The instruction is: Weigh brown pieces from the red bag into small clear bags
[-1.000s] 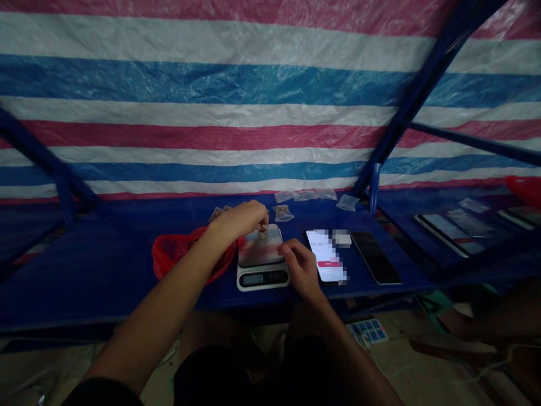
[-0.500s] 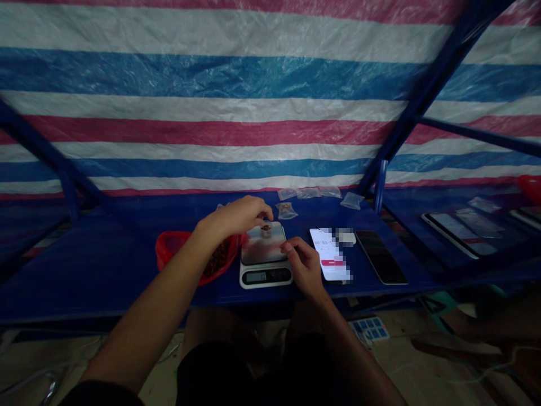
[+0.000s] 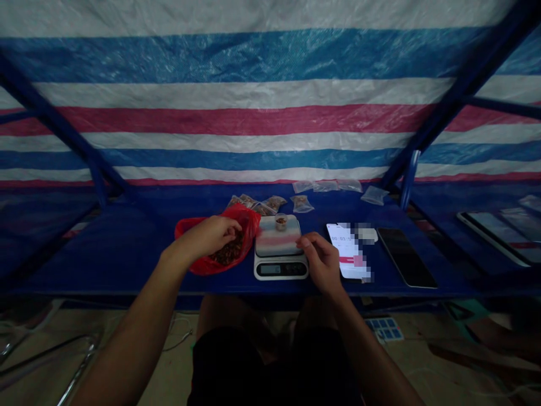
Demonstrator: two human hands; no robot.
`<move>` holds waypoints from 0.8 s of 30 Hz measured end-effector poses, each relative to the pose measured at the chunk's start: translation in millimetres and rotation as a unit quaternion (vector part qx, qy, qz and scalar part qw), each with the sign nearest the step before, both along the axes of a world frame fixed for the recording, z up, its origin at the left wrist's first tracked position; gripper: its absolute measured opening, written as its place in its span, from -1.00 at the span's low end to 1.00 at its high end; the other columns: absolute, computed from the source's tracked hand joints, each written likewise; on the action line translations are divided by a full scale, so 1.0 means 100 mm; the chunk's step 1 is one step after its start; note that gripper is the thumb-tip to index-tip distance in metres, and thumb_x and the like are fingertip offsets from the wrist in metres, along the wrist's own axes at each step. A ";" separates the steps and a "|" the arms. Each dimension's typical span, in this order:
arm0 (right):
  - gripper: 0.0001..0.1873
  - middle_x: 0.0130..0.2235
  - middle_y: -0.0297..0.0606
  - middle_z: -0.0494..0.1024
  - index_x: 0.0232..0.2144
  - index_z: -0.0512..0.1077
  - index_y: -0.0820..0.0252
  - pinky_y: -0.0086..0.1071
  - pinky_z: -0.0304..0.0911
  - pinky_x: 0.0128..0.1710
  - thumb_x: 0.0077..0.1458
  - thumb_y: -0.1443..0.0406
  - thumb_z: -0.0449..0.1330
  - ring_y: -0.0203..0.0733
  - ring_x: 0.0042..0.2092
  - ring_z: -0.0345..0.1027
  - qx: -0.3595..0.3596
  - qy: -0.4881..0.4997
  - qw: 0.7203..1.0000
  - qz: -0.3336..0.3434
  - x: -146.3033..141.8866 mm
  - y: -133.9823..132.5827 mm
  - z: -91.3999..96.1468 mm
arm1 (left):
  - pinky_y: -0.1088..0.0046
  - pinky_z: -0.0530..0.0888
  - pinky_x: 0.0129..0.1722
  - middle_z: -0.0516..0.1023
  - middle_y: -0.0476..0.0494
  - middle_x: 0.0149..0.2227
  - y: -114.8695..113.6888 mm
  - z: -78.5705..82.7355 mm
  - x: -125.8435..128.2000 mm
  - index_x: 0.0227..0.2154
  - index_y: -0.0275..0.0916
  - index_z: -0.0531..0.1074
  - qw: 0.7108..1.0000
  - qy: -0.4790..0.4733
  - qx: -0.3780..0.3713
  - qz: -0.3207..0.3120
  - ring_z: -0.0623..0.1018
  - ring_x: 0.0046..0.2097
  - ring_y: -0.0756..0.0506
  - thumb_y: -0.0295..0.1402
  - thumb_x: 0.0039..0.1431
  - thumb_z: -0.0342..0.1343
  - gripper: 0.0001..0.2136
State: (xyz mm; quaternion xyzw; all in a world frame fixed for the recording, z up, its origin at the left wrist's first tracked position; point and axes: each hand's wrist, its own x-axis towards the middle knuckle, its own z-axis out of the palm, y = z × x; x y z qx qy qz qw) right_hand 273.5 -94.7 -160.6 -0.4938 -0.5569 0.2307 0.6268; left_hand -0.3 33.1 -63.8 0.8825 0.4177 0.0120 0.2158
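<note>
A red plastic bag (image 3: 186, 226) lies open on the left, with small dark brown pieces (image 3: 226, 254) inside. My left hand (image 3: 217, 235) is over its opening, fingers curled together at the pieces; whatever they pinch is hidden. A white kitchen scale (image 3: 259, 269) with a metal top and a small display stands beside the bag. On the back of its plate rests a small clear cup (image 3: 281, 223) with some brown pieces in it. At the scale's right edge is my right hand (image 3: 323, 260), thumb and fingers closed together; anything between them is too small to make out.
Filled clear packets (image 3: 274, 202) lie behind the scale, one packet (image 3: 301, 203) slightly apart. Flat clear bags (image 3: 325, 186) line the back. To the right are a lit phone (image 3: 340, 248) showing a timer, a white object (image 3: 368, 235) and a dark phone (image 3: 406, 256). Blue frame bars (image 3: 408, 183) rise behind.
My left hand has moved from the cup on the scale, left and down into the red bag. The right hand stays by the scale's edge. The camera view has shifted.
</note>
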 end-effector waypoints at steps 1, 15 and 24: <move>-0.74 -0.32 -0.30 0.56 -0.37 0.51 0.10 -0.27 0.25 -0.18 0.38 0.18 0.20 -0.15 -0.23 0.43 0.001 0.000 1.000 -0.001 0.00 0.00 0.00 | 0.39 0.48 -0.18 0.72 -0.14 -0.16 0.00 -0.05 -0.02 -0.08 -0.20 0.62 1.000 0.004 0.004 -0.001 0.66 -0.19 -0.12 -0.41 0.29 0.08 -0.75; -0.69 -0.34 -0.28 0.57 -0.41 0.51 0.09 -0.25 0.29 -0.17 0.36 0.11 0.20 -0.12 -0.25 0.44 -0.007 0.012 1.000 -0.018 -0.02 -0.02 0.05 | 0.34 0.51 -0.04 0.60 -0.21 -0.05 -0.03 -0.26 0.01 -0.10 -0.20 0.61 0.996 0.007 0.053 -0.066 0.61 -0.07 -0.17 -0.39 0.25 0.16 -0.79; -0.69 -0.33 -0.29 0.57 -0.40 0.51 0.10 -0.27 0.27 -0.18 0.38 0.13 0.19 -0.14 -0.24 0.44 -0.005 0.003 1.000 -0.011 -0.01 -0.02 0.03 | 0.39 0.47 -0.06 0.68 -0.17 -0.12 0.01 -0.22 -0.07 -0.22 -0.20 0.65 0.994 0.013 0.073 -0.079 0.63 -0.12 -0.12 -0.48 0.26 0.12 -0.80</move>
